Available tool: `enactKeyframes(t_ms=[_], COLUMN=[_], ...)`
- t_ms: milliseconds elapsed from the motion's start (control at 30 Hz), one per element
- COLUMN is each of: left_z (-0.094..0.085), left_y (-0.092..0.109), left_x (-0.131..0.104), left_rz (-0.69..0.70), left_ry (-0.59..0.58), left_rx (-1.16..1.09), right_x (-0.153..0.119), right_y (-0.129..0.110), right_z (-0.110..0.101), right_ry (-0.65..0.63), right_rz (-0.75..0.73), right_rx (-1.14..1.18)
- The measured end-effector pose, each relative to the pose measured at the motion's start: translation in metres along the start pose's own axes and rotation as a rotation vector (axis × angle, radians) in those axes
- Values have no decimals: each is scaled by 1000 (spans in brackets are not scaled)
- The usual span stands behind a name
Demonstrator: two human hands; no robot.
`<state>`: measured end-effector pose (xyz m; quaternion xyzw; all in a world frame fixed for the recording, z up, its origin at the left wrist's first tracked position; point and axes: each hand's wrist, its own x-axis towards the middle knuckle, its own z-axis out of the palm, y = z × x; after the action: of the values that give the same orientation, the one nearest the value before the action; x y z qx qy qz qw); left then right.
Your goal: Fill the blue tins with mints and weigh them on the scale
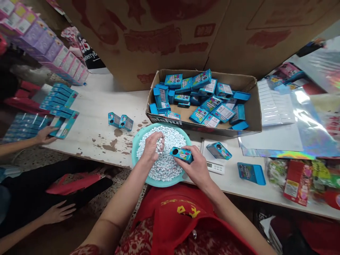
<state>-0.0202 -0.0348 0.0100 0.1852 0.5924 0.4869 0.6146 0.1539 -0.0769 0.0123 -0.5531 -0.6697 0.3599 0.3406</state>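
Note:
My left hand (153,147) is closed around some small white candies, over the left part of a turquoise bowl (135,150) full of the same candies. A small blue box (183,156) with a dark round hole at one end is gripped in my right hand (196,166), above the bowl's right side. To the right, another blue box (219,151) lies on a white scale (216,167), its hole showing. An open blue box (249,173) rests farther right. Two more blue boxes stand left of the bowl.
Behind the bowl sits a cardboard tray (259,106) of blue boxes, against a large carton (170,39). Plastic sheets and candy bags lie right. At the left, another person's hand (46,134) holds a blue display box (63,125) near stacked boxes.

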Motion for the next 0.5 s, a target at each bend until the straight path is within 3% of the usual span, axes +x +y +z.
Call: enactKeyframes(t_ms=[67,167,333,500], left_z=[7,15,22,27], left_y=[9,13,8,6], left_x=[-14,-26,-29,-26], left_rz=[16,118,229,243], left_ry=[-42,-39,42,101], left_rx=[-230,-353,-374,-276], right_x=[3,4,5,4], right_y=[-5,-12,-16,-15], right_z=[7,15,19,17], right_ry=[-51,-102,-67,-63], right_rz=[-62,-131,-152,-181], right_rx=[-51,-71,-74,-77])
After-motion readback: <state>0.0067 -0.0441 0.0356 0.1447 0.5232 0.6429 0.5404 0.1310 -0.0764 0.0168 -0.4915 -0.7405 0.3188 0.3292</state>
